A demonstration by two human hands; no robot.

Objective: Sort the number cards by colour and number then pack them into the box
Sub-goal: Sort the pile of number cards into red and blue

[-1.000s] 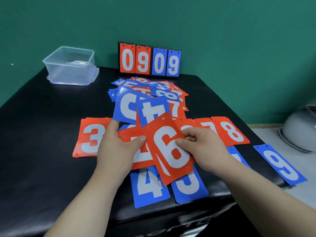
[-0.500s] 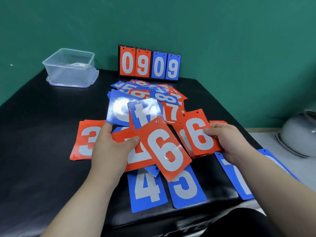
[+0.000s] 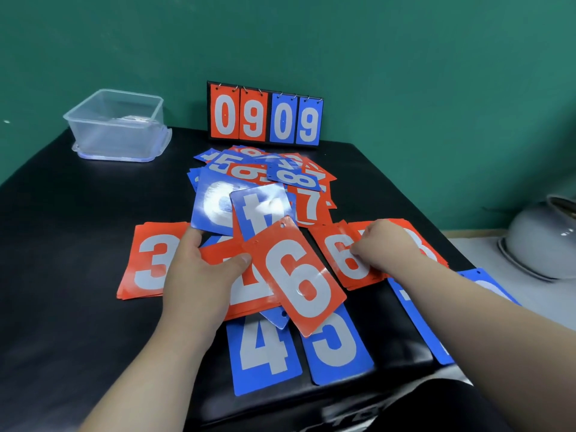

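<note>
While the left hand (image 3: 199,272) grips a fan of cards above the worktop (image 3: 62,244), thumb clamped down on a red card, a red 6 (image 3: 299,275) rides on top of that fan and two glossy blue cards (image 3: 215,204) stick out at its far side. Across to the right hand (image 3: 386,247): fingers (image 3: 358,252) bent, tips down on the 6 pile (image 3: 343,263) lying flat on the worktop. Whether they pinch that top card, I cannot tell. Just right of it, another red pile (image 3: 433,254) peeks out from under the hand. Left of the fan lies the 3 pile (image 3: 149,260). At the near edge, a blue 4 (image 3: 265,347) and a blue 5 (image 3: 336,344) sit side by side, partly under the fan. One more blue card (image 3: 417,322) lies at the right, under the forearm. In the far middle there's a loose heap (image 3: 265,173) of red and blue cards, and beyond it a scoreboard (image 3: 265,115) reads 0909. The clear box (image 3: 115,126) stands at the far left, well apart from the cards.
</note>
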